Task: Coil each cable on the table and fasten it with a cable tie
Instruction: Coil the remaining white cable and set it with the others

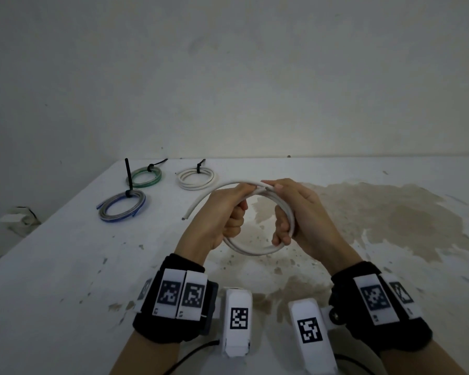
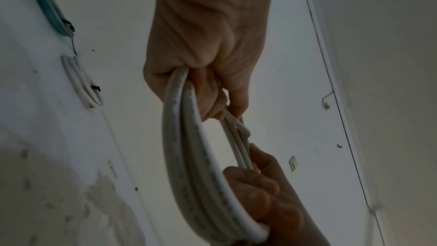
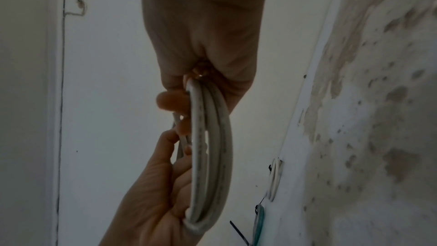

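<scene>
The left hand (image 1: pixel 222 212) and the right hand (image 1: pixel 295 212) are raised side by side, fingers curled in grips, thumbs nearly touching.

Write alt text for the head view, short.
Both hands, left hand and right hand, hold a partly coiled white cable above a stained white table, one loose end trailing left. Behind lie three coils already tied with black cable ties: green, white, blue-grey.
</scene>
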